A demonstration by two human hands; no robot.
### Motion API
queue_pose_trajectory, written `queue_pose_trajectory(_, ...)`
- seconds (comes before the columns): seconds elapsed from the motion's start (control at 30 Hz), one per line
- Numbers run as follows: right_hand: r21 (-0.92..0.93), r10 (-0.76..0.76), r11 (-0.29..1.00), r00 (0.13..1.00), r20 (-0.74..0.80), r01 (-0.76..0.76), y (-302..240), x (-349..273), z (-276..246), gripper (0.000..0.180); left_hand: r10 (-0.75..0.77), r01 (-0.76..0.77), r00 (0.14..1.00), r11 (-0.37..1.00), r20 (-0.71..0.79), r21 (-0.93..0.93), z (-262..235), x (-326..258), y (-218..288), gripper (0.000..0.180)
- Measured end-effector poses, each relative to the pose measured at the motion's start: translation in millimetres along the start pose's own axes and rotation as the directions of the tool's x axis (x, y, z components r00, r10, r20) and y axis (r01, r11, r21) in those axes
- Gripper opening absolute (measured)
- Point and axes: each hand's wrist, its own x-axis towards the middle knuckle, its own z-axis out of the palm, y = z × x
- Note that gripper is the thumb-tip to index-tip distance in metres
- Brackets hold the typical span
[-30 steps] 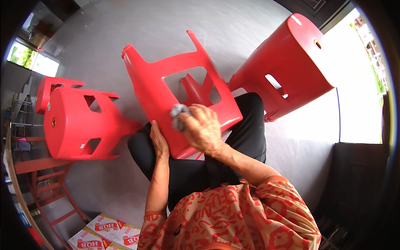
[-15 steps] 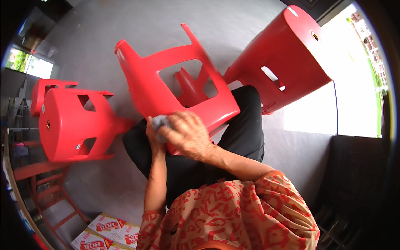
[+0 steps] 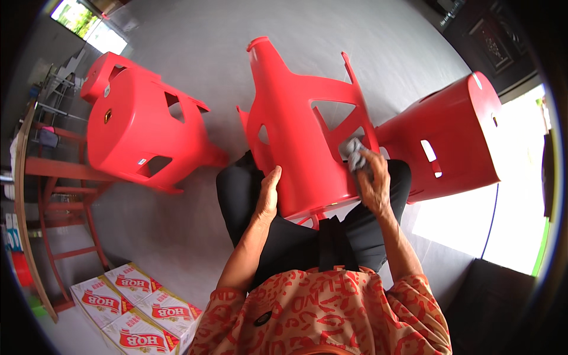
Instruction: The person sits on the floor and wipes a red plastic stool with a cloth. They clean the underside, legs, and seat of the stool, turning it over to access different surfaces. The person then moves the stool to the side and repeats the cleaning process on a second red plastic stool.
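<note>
A red plastic stool point(image 3: 305, 142) lies tilted across my lap, its legs pointing away from me. My left hand point(image 3: 268, 194) holds its left side near the seat end, fingers pressed along the plastic and partly hidden. On the right, my right hand point(image 3: 375, 182) is closed around a crumpled grey cloth point(image 3: 355, 155). The cloth touches the stool's right side, beside an opening between the legs.
Another red stool point(image 3: 444, 142) lies on its side to the right. Two more stools point(image 3: 139, 127) lie at the left, near a brown wooden frame point(image 3: 66, 167). Printed cartons point(image 3: 133, 313) stand at lower left. A bright doorway point(image 3: 515, 201) is on the right.
The stool on my lap has turned, showing a different side. My hands have moved apart: the right one went rightward with the cloth, the left one now rests on the stool's left side. The view has shifted.
</note>
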Motion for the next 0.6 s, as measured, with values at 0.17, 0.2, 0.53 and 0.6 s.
queue_pose_trajectory(0.17, 0.011, -0.311, 0.947, 0.911, 0.27, 0.32, -60.9, -16.5, 2.7, 0.052, 0.039, -0.038, 0.996, 0.999, 0.079, -0.016, -4.7, -0.9, -10.0, 0.039)
queue_pose_trajectory(0.2, 0.0, -0.364, 0.924, 0.882, 0.3, 0.381, -66.3, -17.0, 5.8, 0.052, 0.041, -0.036, 0.992, 0.999, 0.115, -0.037, -5.7, -1.7, -11.2, 0.038)
queue_pose_trajectory(0.53, -0.134, -0.52, 0.764, 0.726, 0.451, 0.631, -86.9, 54.1, 66.0, 0.024, 0.049, -0.021, 0.989, 0.98, 0.137, -0.198, 19.2, -12.6, -3.2, 0.066)
queue_pose_trajectory(0.6, -0.17, -0.537, 0.748, 0.736, 0.412, 0.641, -85.5, 70.8, 88.9, 0.016, 0.082, -0.056, 0.98, 0.988, 0.182, -0.142, 16.3, -8.7, -9.8, 0.072)
